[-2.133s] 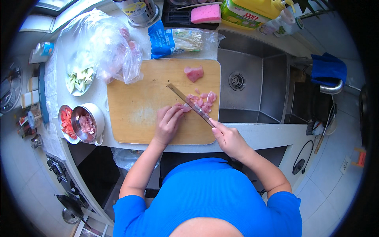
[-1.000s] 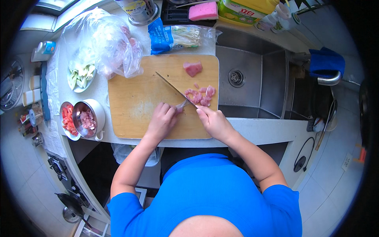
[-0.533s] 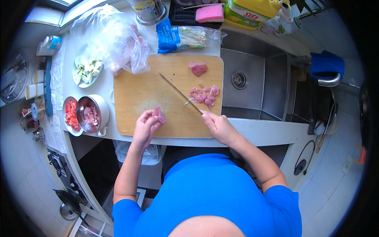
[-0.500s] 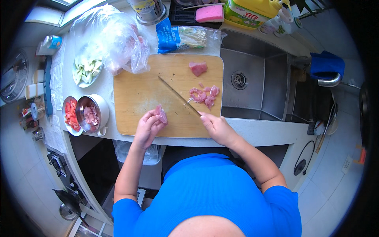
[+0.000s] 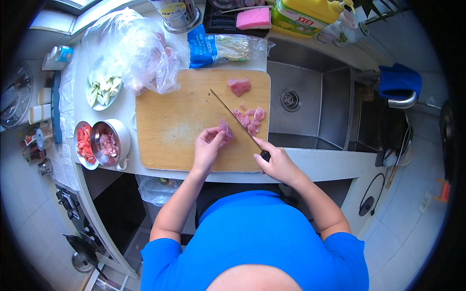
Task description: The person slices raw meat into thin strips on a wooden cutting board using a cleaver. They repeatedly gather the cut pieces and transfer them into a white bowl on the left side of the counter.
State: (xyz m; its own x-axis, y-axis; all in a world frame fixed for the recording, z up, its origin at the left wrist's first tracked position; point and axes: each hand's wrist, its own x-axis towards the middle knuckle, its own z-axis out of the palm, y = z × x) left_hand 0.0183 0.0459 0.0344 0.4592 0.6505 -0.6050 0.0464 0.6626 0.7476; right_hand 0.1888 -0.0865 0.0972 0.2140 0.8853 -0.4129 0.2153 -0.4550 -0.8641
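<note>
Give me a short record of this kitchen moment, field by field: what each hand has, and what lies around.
Left hand: pinches a small pink piece of raw meat above the board
Right hand: grips the black handle of a long-bladed kitchen knife, blade slanting across the board
Work surface: rectangular wooden cutting board
On the board: heap of pink meat cubes; one larger uncut meat chunk
Left of the board: white-sided metal bowl of chopped meat; plate of red slices
Right of the board: steel sink
</note>
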